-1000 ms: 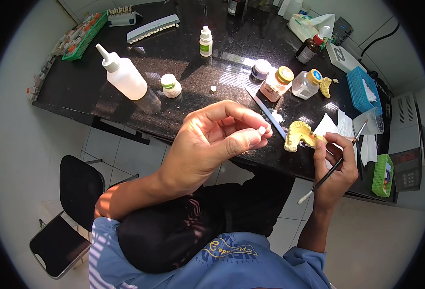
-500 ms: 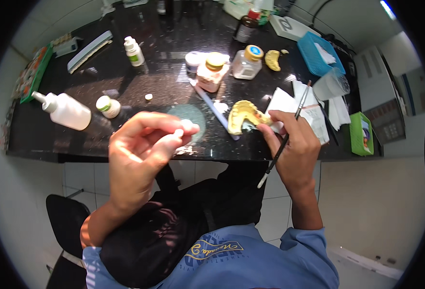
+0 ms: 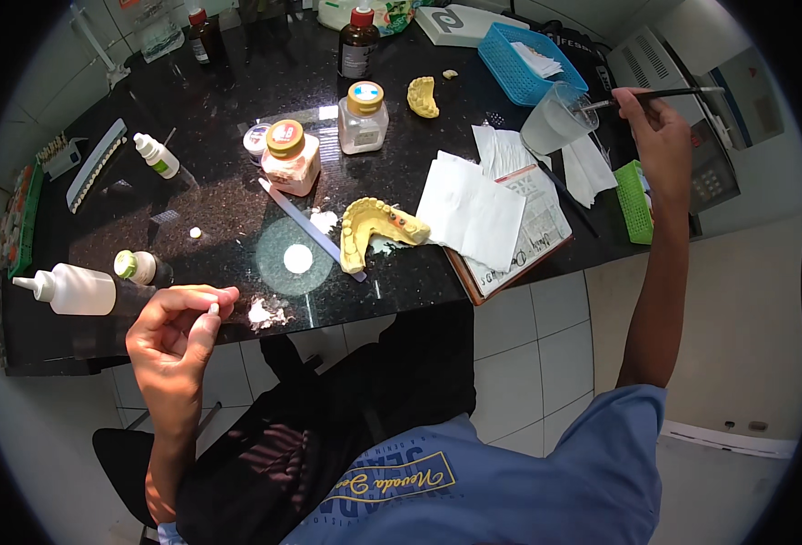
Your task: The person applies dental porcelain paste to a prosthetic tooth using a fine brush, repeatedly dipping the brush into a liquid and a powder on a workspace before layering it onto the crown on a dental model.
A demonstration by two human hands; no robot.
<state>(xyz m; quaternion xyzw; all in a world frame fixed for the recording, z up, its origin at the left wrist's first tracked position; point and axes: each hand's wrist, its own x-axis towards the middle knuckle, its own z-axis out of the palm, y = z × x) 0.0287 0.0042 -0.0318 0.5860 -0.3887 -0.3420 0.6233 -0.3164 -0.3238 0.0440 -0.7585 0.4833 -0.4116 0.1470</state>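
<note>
While your left hand [image 3: 176, 338] pinches a tiny white piece [image 3: 214, 309] at lower left, your right hand [image 3: 660, 136] pinches a slim black brush [image 3: 692, 91] at a translucent plastic cup [image 3: 546, 127], upper right; a yellow plaster arch [image 3: 365, 221] lies mid-frame.

You are facing a black, speckled, stone-like tabletop [image 3: 265, 82] shining with a polished gloss. The yellow, arch-shaped dental model [image 3: 354, 238] is looking chalky, matt and rough. Your slim, black-handled brush [image 3: 673, 93] is showing a smooth sheen. The translucent, tapered plastic cup [image 3: 546, 127] is looking slick, while the white, cone-tipped plastic squeeze bottle [image 3: 85, 291] is showing a satin surface. The blue, rectangular plastic basket [image 3: 503, 73] is showing a lattice texture, and the white paper sheets [image 3: 474, 204] are looking matt.
</note>
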